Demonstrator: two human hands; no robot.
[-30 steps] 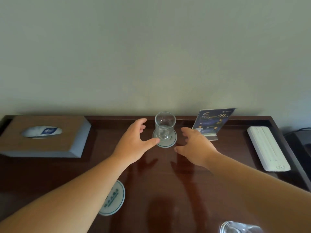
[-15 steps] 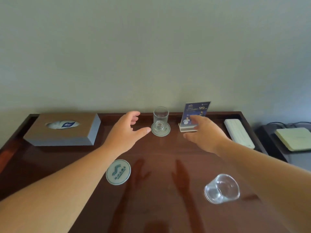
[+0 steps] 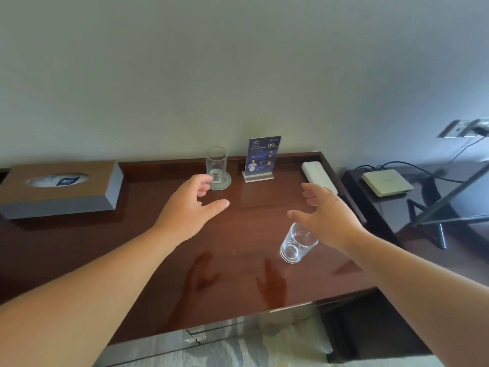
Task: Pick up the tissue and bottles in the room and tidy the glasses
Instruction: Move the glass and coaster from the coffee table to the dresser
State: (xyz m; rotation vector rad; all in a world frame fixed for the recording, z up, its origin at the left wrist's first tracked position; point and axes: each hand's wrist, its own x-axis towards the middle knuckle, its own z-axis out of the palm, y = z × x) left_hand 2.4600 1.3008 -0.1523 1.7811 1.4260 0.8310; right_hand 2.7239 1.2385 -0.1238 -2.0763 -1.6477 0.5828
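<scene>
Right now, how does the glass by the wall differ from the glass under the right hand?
The clear glass by the wall stands upright on a round coaster; the clear glass near the right hand lies tipped on its side, directly on the dark wooden table. Neither is held. Both look like matching empty tumblers.

Hotel room: dark wooden desk (image 3: 251, 260) against a plain wall, with tissue box (image 3: 60, 189), coaster-mounted glass (image 3: 216, 165) and upright promotional card (image 3: 262, 157).

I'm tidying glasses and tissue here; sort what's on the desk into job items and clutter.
Job items: upright glass on its coaster; tipped glass; tissue box.

Just lying about: blue sign stand; white remote-like block; beige box.
</scene>
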